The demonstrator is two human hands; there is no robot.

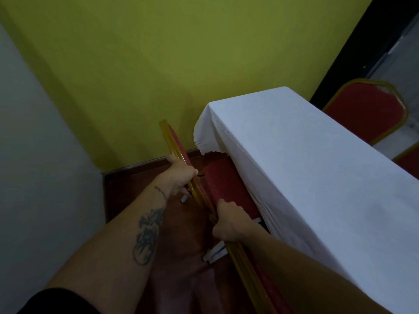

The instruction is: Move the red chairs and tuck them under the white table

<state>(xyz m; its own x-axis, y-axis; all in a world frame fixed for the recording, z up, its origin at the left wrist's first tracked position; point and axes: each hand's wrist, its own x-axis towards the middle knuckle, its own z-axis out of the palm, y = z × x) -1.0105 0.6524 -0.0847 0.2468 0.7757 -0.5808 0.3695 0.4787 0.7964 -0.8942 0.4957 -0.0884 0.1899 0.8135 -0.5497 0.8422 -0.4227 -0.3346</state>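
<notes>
A red chair with a gold metal frame stands at the left side of the white table [306, 159], which is covered by a white cloth. Its red dotted seat [229, 177] reaches partly under the cloth's edge. My left hand [181, 172] grips the gold top rail of the backrest [169, 137] at its far part. My right hand [229, 222] grips the same rail nearer to me. Another red chair [365, 112] stands on the table's far right side, and the corner of a third [408, 159] shows beside it.
A yellow-green wall [158, 64] runs close behind the chair and the table's end. A pale wall [34, 155] closes the left. The floor [127, 191] is dark reddish-brown. White chair-leg caps [214, 254] show below the rail.
</notes>
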